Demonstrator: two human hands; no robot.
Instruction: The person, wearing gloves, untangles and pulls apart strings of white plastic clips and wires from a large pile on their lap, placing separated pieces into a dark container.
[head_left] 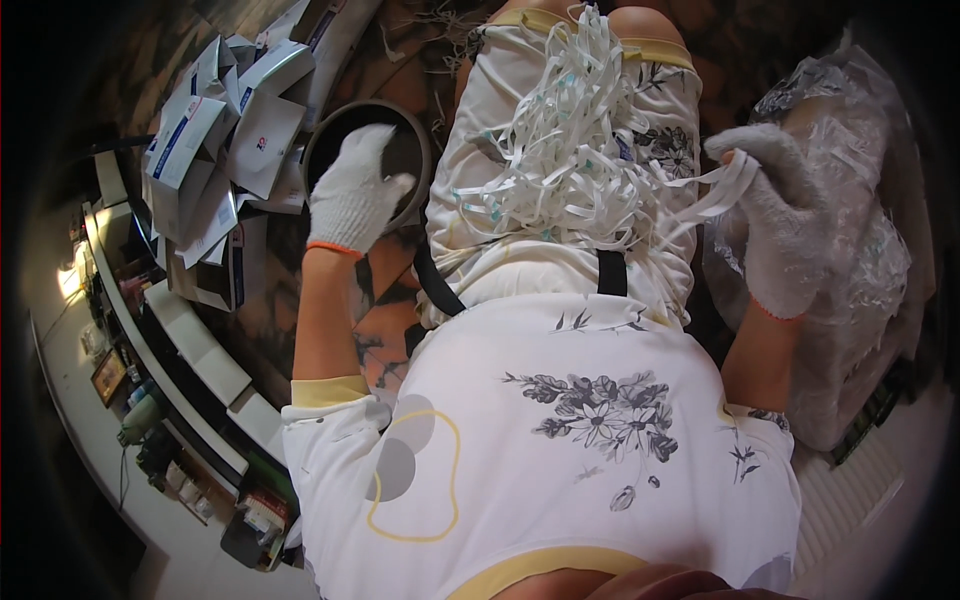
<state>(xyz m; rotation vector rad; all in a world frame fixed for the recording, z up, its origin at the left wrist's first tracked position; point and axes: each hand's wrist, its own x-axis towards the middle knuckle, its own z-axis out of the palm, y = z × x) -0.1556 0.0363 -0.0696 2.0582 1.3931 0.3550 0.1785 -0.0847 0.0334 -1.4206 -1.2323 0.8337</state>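
Observation:
Both my hands wear white knit gloves with orange cuffs. My left hand (352, 195) hovers over a dark round bowl (412, 130) on the floor, fingers loosely apart, and I cannot make out anything in it. My right hand (782, 215) is closed on a few white strips (715, 190) that run from a tangled heap of white strips (570, 140) lying on my lap. I sit in white flowered clothing with yellow trim.
A pile of white and blue cardboard boxes (215, 150) lies on the floor at the left. A large clear plastic bag (860, 260), full, stands beside my right hand. Low shelves with small items (170, 400) run along the lower left.

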